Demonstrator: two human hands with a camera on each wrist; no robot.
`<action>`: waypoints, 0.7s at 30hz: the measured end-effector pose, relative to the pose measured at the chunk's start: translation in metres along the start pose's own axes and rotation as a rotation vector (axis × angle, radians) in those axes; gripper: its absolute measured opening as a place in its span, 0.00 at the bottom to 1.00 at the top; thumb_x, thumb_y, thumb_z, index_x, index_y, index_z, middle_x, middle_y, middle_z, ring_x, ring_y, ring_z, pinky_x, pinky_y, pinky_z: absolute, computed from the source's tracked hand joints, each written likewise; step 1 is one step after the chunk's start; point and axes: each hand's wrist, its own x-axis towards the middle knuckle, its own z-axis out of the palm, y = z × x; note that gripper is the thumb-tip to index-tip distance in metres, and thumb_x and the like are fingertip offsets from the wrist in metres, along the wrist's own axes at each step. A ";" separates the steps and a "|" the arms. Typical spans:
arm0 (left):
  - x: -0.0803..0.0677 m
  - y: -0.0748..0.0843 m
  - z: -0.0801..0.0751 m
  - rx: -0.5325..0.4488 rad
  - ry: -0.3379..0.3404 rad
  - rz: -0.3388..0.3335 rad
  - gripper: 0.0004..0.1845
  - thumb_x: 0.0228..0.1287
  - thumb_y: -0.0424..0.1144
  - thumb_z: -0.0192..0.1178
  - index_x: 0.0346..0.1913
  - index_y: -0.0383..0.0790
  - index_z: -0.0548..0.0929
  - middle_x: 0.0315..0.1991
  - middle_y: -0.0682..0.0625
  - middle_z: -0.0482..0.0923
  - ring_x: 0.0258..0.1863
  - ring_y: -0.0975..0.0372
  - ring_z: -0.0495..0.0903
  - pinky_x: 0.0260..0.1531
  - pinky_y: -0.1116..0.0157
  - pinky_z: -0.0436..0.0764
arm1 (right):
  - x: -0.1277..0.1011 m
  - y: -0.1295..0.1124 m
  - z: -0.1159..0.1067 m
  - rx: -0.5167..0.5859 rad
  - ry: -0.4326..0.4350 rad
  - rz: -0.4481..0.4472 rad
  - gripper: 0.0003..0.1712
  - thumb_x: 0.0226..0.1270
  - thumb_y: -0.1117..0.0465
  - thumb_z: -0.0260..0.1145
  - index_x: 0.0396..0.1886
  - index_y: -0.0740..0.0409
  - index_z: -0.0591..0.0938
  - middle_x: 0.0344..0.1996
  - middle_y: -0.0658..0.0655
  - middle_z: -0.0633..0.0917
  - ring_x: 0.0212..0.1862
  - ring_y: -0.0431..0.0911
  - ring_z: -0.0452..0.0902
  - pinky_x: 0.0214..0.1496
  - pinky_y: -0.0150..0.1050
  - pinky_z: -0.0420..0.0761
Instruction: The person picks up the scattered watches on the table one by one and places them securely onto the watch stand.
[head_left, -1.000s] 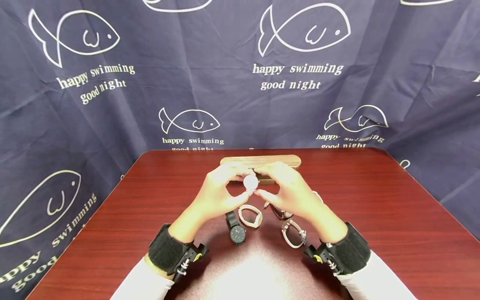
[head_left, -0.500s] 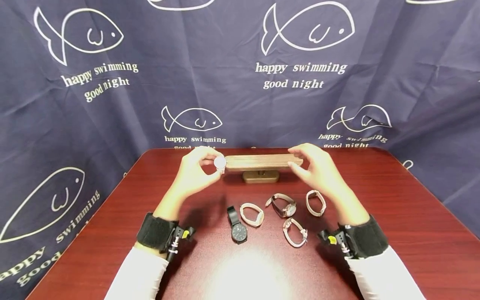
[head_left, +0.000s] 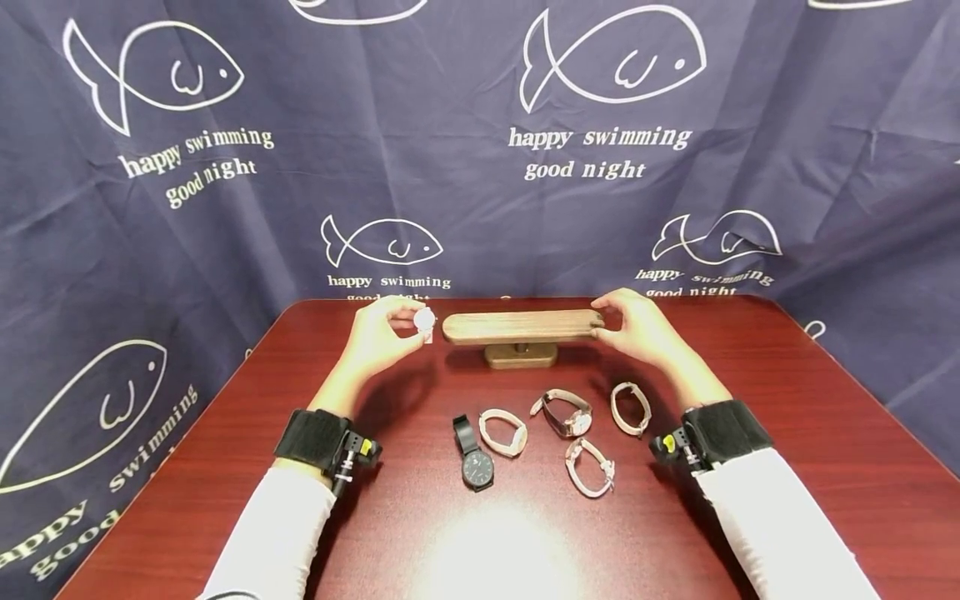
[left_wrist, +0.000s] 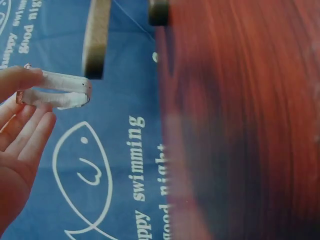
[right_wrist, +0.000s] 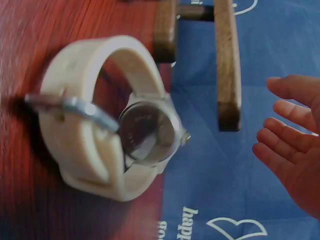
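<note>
My left hand [head_left: 403,330] pinches a white-faced watch [head_left: 424,320] with a pale strap just off the left end of a wooden stand bar [head_left: 521,325]. In the left wrist view the thumb and fingers of that hand [left_wrist: 22,107] hold the watch strap loop [left_wrist: 60,82] close to the bar's end [left_wrist: 97,40]. My right hand [head_left: 611,321] is at the bar's right end with relaxed fingers. The right wrist view shows those fingers [right_wrist: 292,135] a little apart from the bar [right_wrist: 226,65].
Several watches lie on the red-brown table [head_left: 787,433] in front of the stand: a black one [head_left: 476,467], a beige one [head_left: 502,431], a brown-strapped one [head_left: 566,412], a cream one [head_left: 630,408] [right_wrist: 100,125] and a pinkish one [head_left: 590,467]. Dark fish-print cloth hangs behind.
Both hands held the white-faced watch at the table's middle. The left hand has carried it up to the stand's left end; the right hand let go and moved to the right end.
</note>
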 end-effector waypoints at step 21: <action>0.012 -0.015 0.019 -0.053 -0.123 -0.120 0.20 0.45 0.20 0.70 0.46 0.21 0.82 0.39 0.31 0.83 0.39 0.42 0.84 0.43 0.51 0.83 | -0.001 0.023 0.015 0.023 -0.044 0.064 0.12 0.48 0.75 0.73 0.36 0.71 0.85 0.41 0.66 0.84 0.46 0.60 0.80 0.50 0.53 0.77</action>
